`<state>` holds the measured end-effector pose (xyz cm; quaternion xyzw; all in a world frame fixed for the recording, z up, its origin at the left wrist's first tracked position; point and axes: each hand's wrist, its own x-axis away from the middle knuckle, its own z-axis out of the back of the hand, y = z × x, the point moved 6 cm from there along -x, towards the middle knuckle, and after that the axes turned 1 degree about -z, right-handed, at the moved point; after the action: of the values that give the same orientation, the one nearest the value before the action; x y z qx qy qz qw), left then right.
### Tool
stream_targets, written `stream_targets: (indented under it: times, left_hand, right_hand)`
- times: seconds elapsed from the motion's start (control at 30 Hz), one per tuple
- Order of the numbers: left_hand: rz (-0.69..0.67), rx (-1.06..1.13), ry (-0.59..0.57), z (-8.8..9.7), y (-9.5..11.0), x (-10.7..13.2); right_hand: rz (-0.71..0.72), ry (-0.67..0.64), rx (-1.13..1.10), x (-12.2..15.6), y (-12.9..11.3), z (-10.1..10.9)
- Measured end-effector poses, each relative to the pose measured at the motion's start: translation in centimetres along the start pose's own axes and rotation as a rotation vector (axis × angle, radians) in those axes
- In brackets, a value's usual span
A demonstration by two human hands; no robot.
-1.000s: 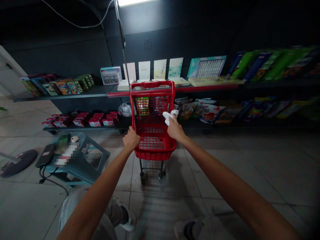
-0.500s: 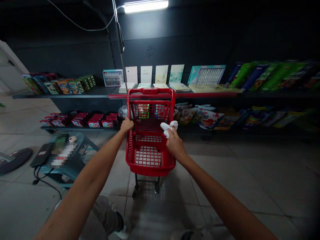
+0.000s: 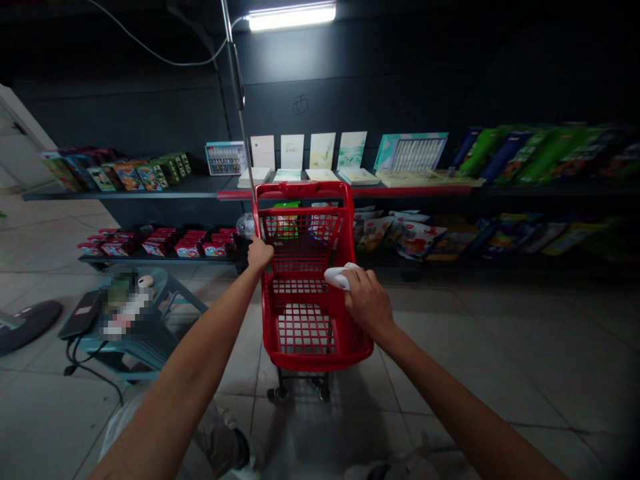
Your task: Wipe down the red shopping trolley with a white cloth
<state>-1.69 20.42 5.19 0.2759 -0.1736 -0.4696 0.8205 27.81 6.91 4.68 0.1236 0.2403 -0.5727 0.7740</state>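
Note:
A small red shopping cart with a mesh basket stands on the tiled floor right before me. My left hand is closed on the left rim of the basket, near its far end. My right hand is closed on a white cloth and rests against the basket's right rim. The cloth sticks out to the left of my fingers, over the inside of the basket. The basket's floor is bare.
Dark shelves along the back wall carry boxed toys, cards and packets. A teal plastic stool with small items and a cable stands at left. A fan base lies on the floor at far left. A metal pole rises behind the cart.
The cart has come nearer. My left hand moved from the near rim forward along the left rim. My right hand with the cloth slid back and down along the right rim.

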Motion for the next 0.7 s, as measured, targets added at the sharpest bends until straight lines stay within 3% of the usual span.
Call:
stream_targets:
  times: [0.13, 0.27, 0.47, 0.6, 0.7]
  left_hand:
    - [-0.026, -0.006, -0.006, -0.6, 0.0, 0.6]
    - [-0.034, -0.013, 0.009, -0.6, -0.2, 0.8]
    - [-0.045, -0.037, 0.009, -0.7, 0.2, 0.9]
    - [-0.041, -0.057, 0.016, -0.7, 0.5, 1.1]
    - [-0.059, -0.058, 0.011, -0.7, 0.7, 1.1]
  right_hand:
    - [0.003, 0.012, -0.070, -0.9, 0.5, 0.1]
    - [0.082, 0.055, -0.238, -4.0, 0.1, -0.9]
    - [0.116, -0.052, -0.412, -13.3, -4.7, -4.7]
    - [0.029, 0.057, -0.378, -20.2, -8.0, -6.1]
    - [-0.013, 0.094, -0.339, -22.7, -9.5, -9.0]
